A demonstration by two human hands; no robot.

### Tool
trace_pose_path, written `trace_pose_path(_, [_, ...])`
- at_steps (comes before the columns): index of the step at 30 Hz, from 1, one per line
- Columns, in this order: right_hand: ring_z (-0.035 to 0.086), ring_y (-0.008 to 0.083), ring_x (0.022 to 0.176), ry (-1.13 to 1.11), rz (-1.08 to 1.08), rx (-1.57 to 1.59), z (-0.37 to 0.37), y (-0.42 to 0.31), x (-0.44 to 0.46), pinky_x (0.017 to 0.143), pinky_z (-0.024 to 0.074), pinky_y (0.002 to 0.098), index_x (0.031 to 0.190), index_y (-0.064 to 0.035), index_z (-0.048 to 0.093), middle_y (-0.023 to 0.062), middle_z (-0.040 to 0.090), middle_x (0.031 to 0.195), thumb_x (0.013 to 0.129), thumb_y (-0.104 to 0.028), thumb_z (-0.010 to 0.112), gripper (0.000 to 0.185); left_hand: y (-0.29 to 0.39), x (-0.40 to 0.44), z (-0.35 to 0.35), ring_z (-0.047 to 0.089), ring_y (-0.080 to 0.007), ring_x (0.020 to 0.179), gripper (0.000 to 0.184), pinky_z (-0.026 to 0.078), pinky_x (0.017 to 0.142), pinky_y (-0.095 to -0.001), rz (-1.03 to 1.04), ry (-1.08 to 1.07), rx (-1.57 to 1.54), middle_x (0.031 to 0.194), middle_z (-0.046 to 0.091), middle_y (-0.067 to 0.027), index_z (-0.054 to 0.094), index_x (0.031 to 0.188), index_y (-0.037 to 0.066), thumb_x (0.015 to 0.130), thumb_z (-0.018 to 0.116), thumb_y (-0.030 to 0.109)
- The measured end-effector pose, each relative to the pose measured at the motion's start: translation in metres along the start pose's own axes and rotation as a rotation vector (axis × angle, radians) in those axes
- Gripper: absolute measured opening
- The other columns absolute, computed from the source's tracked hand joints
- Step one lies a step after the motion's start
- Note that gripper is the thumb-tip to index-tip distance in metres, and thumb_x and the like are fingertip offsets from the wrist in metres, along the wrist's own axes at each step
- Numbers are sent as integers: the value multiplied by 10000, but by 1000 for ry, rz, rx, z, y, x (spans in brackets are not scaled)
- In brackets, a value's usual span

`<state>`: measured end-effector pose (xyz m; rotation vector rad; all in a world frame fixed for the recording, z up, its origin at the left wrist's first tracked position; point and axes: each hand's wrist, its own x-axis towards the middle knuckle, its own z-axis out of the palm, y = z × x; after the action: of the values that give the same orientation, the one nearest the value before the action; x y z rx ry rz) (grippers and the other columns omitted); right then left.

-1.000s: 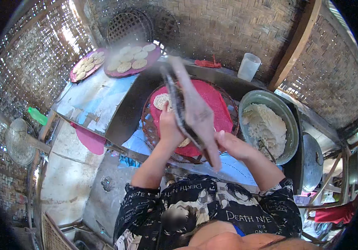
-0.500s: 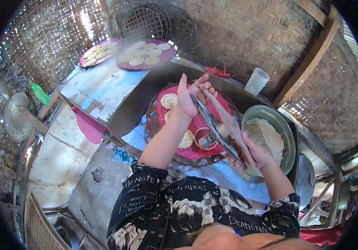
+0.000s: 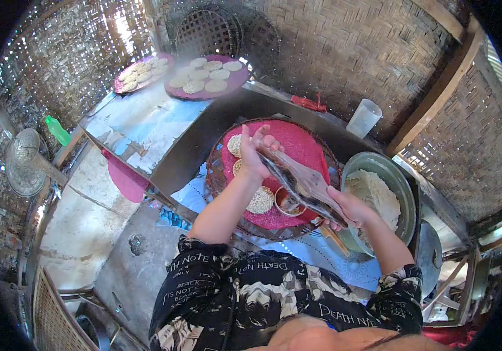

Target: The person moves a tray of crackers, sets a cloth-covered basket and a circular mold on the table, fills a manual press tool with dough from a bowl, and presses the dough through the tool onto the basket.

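Observation:
My left hand (image 3: 255, 157) grips the upper end of a folded plastic sheet (image 3: 306, 178), clear on one side and dark on the other. The sheet's lower end is in my right hand (image 3: 349, 209). A small pale lump (image 3: 303, 190) shows dimly between the layers. Beneath lies a round woven tray (image 3: 211, 182) lined with pink cloth (image 3: 297, 137). Several grainy pale rounds rest on it, one grainy round (image 3: 259, 200) below the sheet. Partly covered by the sheet is a ring-shaped item (image 3: 280, 206); what is inside it is unclear.
At right stands a green basin (image 3: 406, 193) of pale crumbly material (image 3: 376, 190). A translucent cup (image 3: 365, 118) and a red item (image 3: 308, 103) sit on the back ledge. Two pink trays of pale rounds, including the nearer pink tray (image 3: 236, 79), stand at back left. A wooden stick (image 3: 335, 241) lies near the basin.
The two layers of the plastic sheet have come closer together over the pale lump. My left hand has moved slightly down and left.

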<state>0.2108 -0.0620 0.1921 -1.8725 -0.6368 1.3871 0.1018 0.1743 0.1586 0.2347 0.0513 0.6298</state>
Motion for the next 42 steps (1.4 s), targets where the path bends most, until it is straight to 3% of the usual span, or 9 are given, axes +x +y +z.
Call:
trace_pose_path(3, [541, 150, 432, 52, -83, -94, 8, -11, 3, 391, 445, 265, 746, -17, 604, 70, 570, 557, 878, -556, 358, 607, 15, 10, -5, 441, -147, 500, 522, 407, 603, -337, -9, -81, -27, 519, 400, 20, 526, 908, 117, 838, 364, 608])
trace_pose_path(12, [514, 127, 410, 290, -130, -356, -2, -26, -7, 366, 404, 259, 763, -20, 606, 66, 556, 560, 859, -536, 421, 556, -3, 27, -4, 336, -102, 425, 520, 352, 514, -283, 18, -39, -75, 454, 296, 49, 565, 812, 114, 837, 383, 600])
trace_pose_path(15, [506, 122, 402, 311, -84, -372, -6, -21, -17, 365, 396, 257, 776, -18, 610, 57, 553, 559, 861, -529, 423, 551, -15, 22, -8, 342, -126, 411, 545, 356, 522, -311, -33, 9, -63, 434, 314, 32, 540, 774, 129, 817, 359, 641])
trace_pose_path(21, [490, 118, 386, 285, -43, -347, 8, -13, -32, 366, 395, 269, 724, -17, 601, 51, 530, 514, 869, -509, 423, 544, -18, -2, -2, 307, -94, 381, 531, 333, 466, -271, -63, 101, -73, 425, 288, 49, 545, 766, 114, 813, 402, 623])
trace_pose_path(24, [500, 128, 390, 238, -103, -278, 13, 2, -20, 369, 402, 275, 698, -11, 590, 56, 514, 488, 865, -505, 435, 544, -8, -7, 3, 304, -91, 376, 533, 323, 456, -269, -46, 118, -38, 424, 288, 48, 542, 762, 114, 814, 395, 624])
trace_pose_path(30, [521, 155, 396, 374, -210, -327, 19, -1, -10, 393, 424, 294, 686, 2, 577, 75, 509, 476, 850, -531, 436, 576, 3, 4, 10, 263, -106, 348, 547, 284, 419, -279, -23, 126, 34, 418, 260, 44, 495, 734, 127, 814, 349, 649])
trace_pose_path(36, [528, 169, 400, 420, -301, -519, 8, 11, -8, 415, 441, 309, 685, 4, 585, 96, 516, 488, 851, -523, 432, 574, -10, 5, 5, 248, -106, 334, 531, 278, 411, -283, -41, 136, 2, 402, 237, 48, 485, 722, 128, 831, 336, 625])
trace_pose_path(39, [533, 172, 410, 398, -190, -467, 14, 5, -24, 416, 441, 305, 712, 2, 588, 97, 527, 509, 849, -526, 429, 568, -14, 0, 5, 253, -104, 344, 521, 284, 431, -282, -57, 138, 23, 405, 232, 50, 480, 716, 130, 841, 328, 612])
trace_pose_path(42, [518, 144, 401, 319, -58, -362, 9, 1, -33, 399, 427, 280, 740, -9, 590, 76, 537, 521, 865, -500, 431, 530, -16, 3, -10, 346, -129, 431, 573, 384, 529, -307, -177, -42, -47, 477, 327, 20, 533, 828, 115, 814, 343, 655])
